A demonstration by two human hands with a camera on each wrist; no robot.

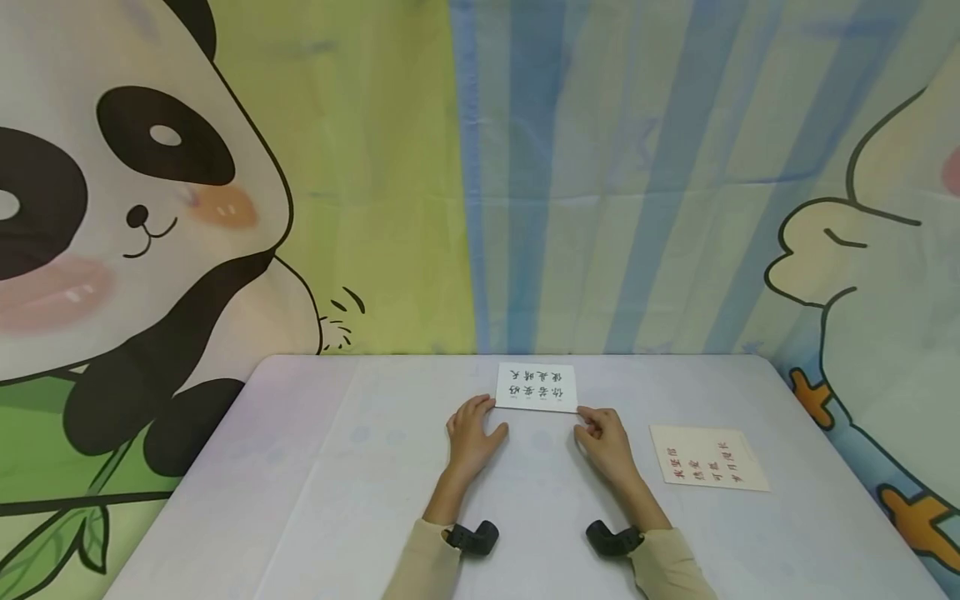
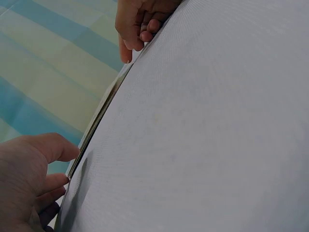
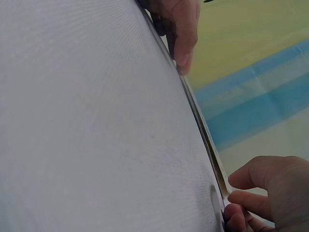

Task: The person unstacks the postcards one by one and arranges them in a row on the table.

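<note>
A white card point(image 1: 536, 387) with two lines of black handwritten characters, upside down from my side, lies near the table's far edge. The fingertips of my left hand point(image 1: 471, 437) touch its near left corner, with the thumb held apart. At the near right corner, a finger of my right hand point(image 1: 604, 442) touches the card while other fingers bend inward. The left wrist view shows the card edge-on as a thin strip, the left hand point(image 2: 29, 179) at its near end. From the right wrist, the right hand point(image 3: 270, 193) appears beside that same edge.
A cream card point(image 1: 708, 458) with red handwritten characters lies on the table to the right of my right hand. White cloth covers the table point(image 1: 360, 500). Behind it hangs a printed curtain point(image 1: 585, 167) with a panda. Each wrist carries a black device point(image 1: 474, 538).
</note>
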